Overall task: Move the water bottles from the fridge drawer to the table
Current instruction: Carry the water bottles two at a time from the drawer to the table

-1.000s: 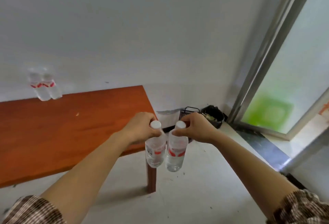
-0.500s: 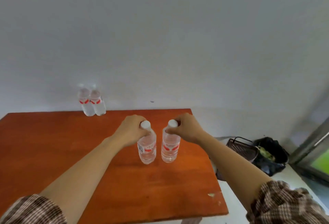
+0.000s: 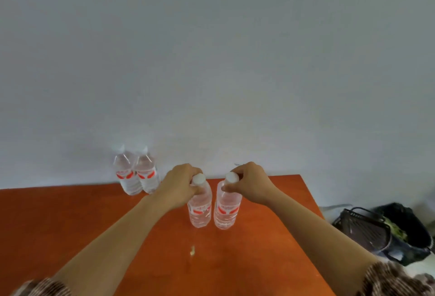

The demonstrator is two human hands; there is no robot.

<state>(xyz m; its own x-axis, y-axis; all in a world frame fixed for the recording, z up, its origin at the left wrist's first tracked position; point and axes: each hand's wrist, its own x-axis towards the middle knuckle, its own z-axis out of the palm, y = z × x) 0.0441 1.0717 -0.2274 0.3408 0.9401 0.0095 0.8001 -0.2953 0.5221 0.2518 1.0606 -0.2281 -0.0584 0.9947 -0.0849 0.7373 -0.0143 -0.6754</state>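
No text legible. Red-and-white labels on held bottles (image 3: pixel 200 209) and rear bottles (image 3: pixel 146 175), lower centre of frame, are too blurred to read.

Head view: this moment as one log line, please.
left hand: holds left bottle | right hand: holds right bottle | table: two bottles standing at back

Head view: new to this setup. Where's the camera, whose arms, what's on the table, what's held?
No robot: a person wears one wide-angle camera on the head, looking forward and down, so the two arms at the bottom are theirs. The left hand grips one water bottle by its neck, under the white cap; the right hand holds a second bottle the same way. Both are upright above the orange table; I cannot tell whether their bases touch it. At the table's far edge, by the wall, two more bottles stand side by side. On the floor to the right sit a black basket and a dark bag.
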